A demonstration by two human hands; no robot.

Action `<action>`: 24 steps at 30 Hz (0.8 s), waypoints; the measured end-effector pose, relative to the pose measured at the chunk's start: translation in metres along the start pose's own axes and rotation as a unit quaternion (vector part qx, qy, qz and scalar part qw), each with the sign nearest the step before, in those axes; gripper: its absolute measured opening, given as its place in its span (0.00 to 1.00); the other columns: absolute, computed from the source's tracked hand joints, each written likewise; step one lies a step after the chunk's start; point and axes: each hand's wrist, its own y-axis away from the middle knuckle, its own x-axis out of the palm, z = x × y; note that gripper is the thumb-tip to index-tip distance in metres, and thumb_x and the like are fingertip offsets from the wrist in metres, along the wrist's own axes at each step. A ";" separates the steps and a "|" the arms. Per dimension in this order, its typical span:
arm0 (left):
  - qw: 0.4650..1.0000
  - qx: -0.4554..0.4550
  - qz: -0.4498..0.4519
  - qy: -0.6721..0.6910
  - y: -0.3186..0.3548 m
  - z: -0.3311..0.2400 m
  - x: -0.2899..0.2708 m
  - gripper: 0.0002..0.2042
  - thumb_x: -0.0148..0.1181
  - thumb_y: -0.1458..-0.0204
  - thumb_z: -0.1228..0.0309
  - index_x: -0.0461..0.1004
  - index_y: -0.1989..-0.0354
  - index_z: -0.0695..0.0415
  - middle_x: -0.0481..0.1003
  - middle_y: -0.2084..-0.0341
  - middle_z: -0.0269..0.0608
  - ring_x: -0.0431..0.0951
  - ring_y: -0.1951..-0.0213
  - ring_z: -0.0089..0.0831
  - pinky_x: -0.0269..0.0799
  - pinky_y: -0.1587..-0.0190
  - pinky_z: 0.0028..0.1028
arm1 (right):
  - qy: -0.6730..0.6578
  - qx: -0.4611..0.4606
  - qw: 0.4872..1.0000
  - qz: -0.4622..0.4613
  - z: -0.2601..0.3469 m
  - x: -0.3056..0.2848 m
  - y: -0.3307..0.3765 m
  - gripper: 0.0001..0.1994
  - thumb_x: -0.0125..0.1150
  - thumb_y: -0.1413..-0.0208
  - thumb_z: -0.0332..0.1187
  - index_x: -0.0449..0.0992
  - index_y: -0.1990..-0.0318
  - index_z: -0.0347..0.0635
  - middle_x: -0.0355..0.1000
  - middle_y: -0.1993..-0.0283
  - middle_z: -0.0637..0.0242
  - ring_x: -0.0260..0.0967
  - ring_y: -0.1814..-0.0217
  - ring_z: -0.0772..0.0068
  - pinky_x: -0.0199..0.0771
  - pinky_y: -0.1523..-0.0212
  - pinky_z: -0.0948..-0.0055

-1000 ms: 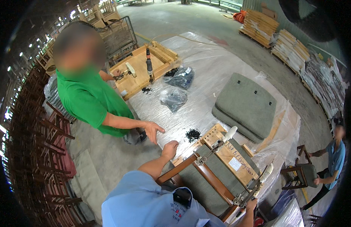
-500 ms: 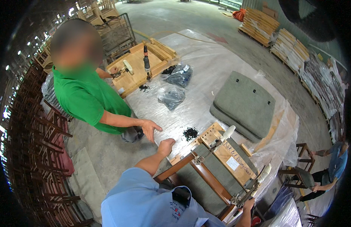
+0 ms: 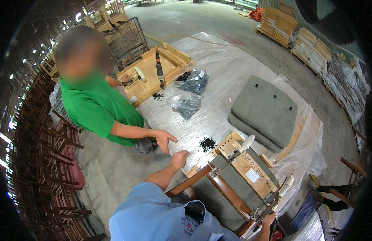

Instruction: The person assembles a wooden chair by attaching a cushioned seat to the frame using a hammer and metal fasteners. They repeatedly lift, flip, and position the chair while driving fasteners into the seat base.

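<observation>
My left hand point(image 3: 180, 159) is closed at the table's left edge, beside a pile of small black screws point(image 3: 208, 144); anything inside its fingers is hidden. My right hand point(image 3: 268, 219) is curled at the near right corner of a brown wooden chair frame point(image 3: 232, 193), close to a toggle clamp point(image 3: 287, 184) with a white handle. What it grips is hard to make out. The frame lies over a grey upholstered seat point(image 3: 210, 188), against a wooden jig point(image 3: 254, 170) with handwriting and a white label. Another white-handled clamp point(image 3: 246, 143) sits at the jig's far end.
Across the plastic-covered table point(image 3: 218, 60), a co-worker in a green shirt point(image 3: 95, 110) reaches a hand point(image 3: 165, 140) near mine. Stacked grey cushions point(image 3: 264, 108), bags of black parts point(image 3: 195, 82), an upright power screwdriver point(image 3: 159, 68) and another wooden jig point(image 3: 143, 78) are there.
My view has shifted slightly, moving the table things right and down. The person at far right has mostly left view. Both my hands keep about the same places.
</observation>
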 end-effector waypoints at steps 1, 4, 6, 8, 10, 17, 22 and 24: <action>1.000 -0.001 -0.003 0.009 0.000 0.002 0.000 0.04 0.59 0.47 0.75 0.79 0.66 0.58 0.80 0.66 0.50 0.81 0.62 0.49 0.76 0.58 0.39 | 0.004 -0.001 1.000 0.006 -0.001 0.001 -0.002 0.23 0.61 0.44 0.40 0.65 0.49 0.32 0.67 0.49 0.41 0.65 0.44 0.36 0.65 0.43 0.49; 0.999 -0.009 -0.008 0.031 0.000 0.005 0.002 0.04 0.59 0.47 0.76 0.80 0.66 0.58 0.80 0.66 0.50 0.81 0.62 0.49 0.76 0.57 0.39 | 0.013 -0.002 1.000 0.023 -0.006 0.002 -0.006 0.24 0.61 0.43 0.41 0.65 0.48 0.31 0.67 0.49 0.41 0.65 0.43 0.36 0.64 0.42 0.49; 0.999 -0.021 -0.003 0.039 0.000 0.002 0.002 0.04 0.59 0.47 0.76 0.80 0.65 0.58 0.80 0.66 0.50 0.81 0.62 0.49 0.76 0.57 0.39 | 0.012 0.002 0.999 0.031 -0.009 0.003 -0.007 0.25 0.60 0.43 0.42 0.64 0.46 0.31 0.67 0.48 0.40 0.64 0.42 0.36 0.64 0.41 0.49; 0.999 -0.022 0.001 0.031 0.001 -0.001 0.000 0.04 0.59 0.47 0.75 0.79 0.66 0.58 0.80 0.66 0.50 0.81 0.62 0.49 0.76 0.58 0.39 | -0.003 0.015 0.999 0.036 -0.004 0.002 -0.006 0.26 0.60 0.43 0.42 0.64 0.45 0.30 0.67 0.47 0.40 0.63 0.41 0.36 0.63 0.40 0.49; 1.000 -0.018 0.003 0.019 0.001 0.001 -0.001 0.04 0.58 0.46 0.74 0.78 0.66 0.58 0.80 0.66 0.51 0.80 0.62 0.50 0.76 0.59 0.41 | -0.011 0.023 0.999 0.034 -0.001 0.000 -0.005 0.27 0.61 0.43 0.43 0.64 0.45 0.30 0.66 0.47 0.39 0.63 0.40 0.36 0.62 0.39 0.48; 1.000 0.005 -0.013 -0.024 0.007 0.011 0.013 0.06 0.51 0.42 0.71 0.75 0.66 0.57 0.78 0.68 0.52 0.79 0.63 0.54 0.75 0.61 0.46 | -0.018 -0.003 0.999 0.040 0.000 0.000 -0.006 0.24 0.58 0.43 0.43 0.64 0.48 0.31 0.66 0.47 0.37 0.63 0.42 0.34 0.62 0.41 0.47; 0.998 0.017 0.024 -0.062 0.003 0.012 0.015 0.07 0.48 0.42 0.71 0.73 0.65 0.57 0.78 0.66 0.53 0.79 0.63 0.56 0.74 0.60 0.48 | 0.018 -0.070 0.991 -0.115 -0.039 0.039 -0.019 0.21 0.56 0.43 0.42 0.65 0.52 0.31 0.68 0.50 0.35 0.66 0.46 0.33 0.64 0.44 0.48; 0.995 -0.003 0.036 -0.091 0.010 0.015 0.014 0.06 0.48 0.42 0.71 0.73 0.64 0.57 0.78 0.65 0.53 0.79 0.63 0.56 0.74 0.59 0.49 | -0.009 -0.044 0.999 0.005 -0.017 0.016 -0.018 0.23 0.56 0.43 0.44 0.65 0.51 0.31 0.68 0.50 0.35 0.66 0.45 0.33 0.64 0.43 0.48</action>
